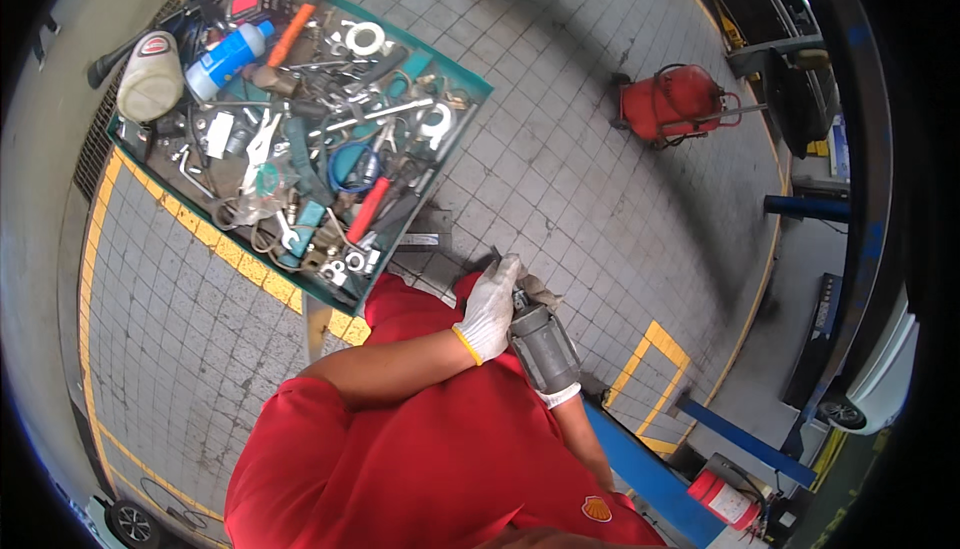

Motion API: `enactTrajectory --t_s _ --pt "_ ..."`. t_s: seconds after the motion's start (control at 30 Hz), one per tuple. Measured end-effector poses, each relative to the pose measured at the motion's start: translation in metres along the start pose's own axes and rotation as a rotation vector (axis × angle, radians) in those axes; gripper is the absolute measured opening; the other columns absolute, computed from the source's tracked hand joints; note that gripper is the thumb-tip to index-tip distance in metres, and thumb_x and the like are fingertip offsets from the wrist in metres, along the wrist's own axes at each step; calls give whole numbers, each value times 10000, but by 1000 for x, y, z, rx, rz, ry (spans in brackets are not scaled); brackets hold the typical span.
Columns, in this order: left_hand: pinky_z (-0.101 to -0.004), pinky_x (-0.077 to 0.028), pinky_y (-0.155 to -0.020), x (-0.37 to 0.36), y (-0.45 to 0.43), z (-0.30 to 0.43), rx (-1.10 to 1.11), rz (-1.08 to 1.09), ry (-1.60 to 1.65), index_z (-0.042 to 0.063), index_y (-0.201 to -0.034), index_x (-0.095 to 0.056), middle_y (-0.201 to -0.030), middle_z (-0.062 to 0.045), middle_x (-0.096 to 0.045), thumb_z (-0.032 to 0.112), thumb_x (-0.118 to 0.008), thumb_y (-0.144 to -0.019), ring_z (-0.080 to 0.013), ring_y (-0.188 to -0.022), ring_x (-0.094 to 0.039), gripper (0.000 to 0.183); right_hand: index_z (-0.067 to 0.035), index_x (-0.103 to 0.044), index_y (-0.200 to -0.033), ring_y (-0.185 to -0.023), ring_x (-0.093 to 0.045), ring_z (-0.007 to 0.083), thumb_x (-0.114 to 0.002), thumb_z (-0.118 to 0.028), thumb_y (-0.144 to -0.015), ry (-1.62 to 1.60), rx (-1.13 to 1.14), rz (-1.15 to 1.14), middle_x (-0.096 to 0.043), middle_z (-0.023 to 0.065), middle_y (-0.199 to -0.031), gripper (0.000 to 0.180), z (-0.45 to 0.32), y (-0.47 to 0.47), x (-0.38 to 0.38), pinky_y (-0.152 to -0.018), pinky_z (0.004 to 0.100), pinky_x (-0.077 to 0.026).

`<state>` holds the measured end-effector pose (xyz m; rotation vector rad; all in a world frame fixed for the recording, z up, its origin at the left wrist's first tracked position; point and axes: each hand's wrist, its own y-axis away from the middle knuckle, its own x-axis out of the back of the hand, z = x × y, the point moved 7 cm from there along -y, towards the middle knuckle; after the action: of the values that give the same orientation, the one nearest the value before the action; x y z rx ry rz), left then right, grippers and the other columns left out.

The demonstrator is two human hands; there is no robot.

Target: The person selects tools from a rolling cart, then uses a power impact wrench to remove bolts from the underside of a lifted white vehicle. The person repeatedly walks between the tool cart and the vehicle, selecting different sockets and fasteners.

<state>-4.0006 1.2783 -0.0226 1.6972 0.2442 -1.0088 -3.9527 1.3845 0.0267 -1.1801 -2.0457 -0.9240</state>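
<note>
My left hand [491,309], in a white knit glove with a yellow cuff edge, is curled beside the drive end of a grey impact wrench [546,348]. A thin dark piece shows past its fingertips; what lies inside the fingers is hidden. My right hand [541,291], in a soiled white glove, holds the wrench from its far side; the tool's body covers most of that hand. Ahead on the left is a green-edged tool tray [457,72] heaped with wrenches, sockets and pliers. On it lie a blue bottle [225,61], a red-handled tool [368,210] and an orange-handled bar [291,35].
A red wheeled tank [671,102] stands on the tiled floor [540,144]. At the lower right are a blue lift beam [645,466] and a red fire extinguisher [721,500]. Parked cars show at the rim. A floor grating [97,132] runs left of the tray.
</note>
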Motion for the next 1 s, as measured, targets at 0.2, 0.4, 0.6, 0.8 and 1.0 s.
enactTrajectory --t_s 0.2,0.4,0.6,0.8,1.0 --pt "-443 -585 -728 -17 -92 -63 -30 14 82 92 -1069 -612 -937 -65 -673 431 -488 -1086 -278 -792 -696 362 -6 -649 -1199 -1026 -633 394 -586 -130 -944 149 221 -36 -671 189 -1098 291 15 -38 78 -914 496 -513" --pt "-528 -649 -700 -103 -155 -149 -142 -3 -73 120 -974 -557 -787 -84 -602 396 -650 -1008 -262 -667 -652 293 -48 -477 -1481 -1341 -496 283 -499 -162 -1031 -133 -34 -85 -519 144 -1473 465 175 -32 123 -1155 374 -376" --pt "-602 -623 -698 -141 -233 -245 31 140 47 94 -976 -479 -777 -114 -559 309 -582 -1008 -319 -645 -661 241 -58 -531 -1409 -1285 -548 245 -470 -145 -1060 -219 -201 -91 -593 119 -1381 364 279 -3 203 -1107 351 -428" --pt "-599 -629 -781 -183 -289 -241 -28 94 57 73 -963 -482 -792 -124 -560 324 -577 -1025 -285 -694 -619 275 -149 -548 -1435 -1293 -554 301 -664 -208 -972 -63 -85 -165 -596 112 -1401 481 391 4 193 -1086 381 -457" --pt "-533 -631 -819 -215 -373 -203 -90 73 -14 41 -937 -490 -856 -174 -623 349 -482 -1069 -309 -729 -666 336 -94 -445 -1525 -1385 -487 306 -562 -183 -1047 -37 -66 -490 -496 132 -1522 500 416 -113 206 -1180 378 -384"
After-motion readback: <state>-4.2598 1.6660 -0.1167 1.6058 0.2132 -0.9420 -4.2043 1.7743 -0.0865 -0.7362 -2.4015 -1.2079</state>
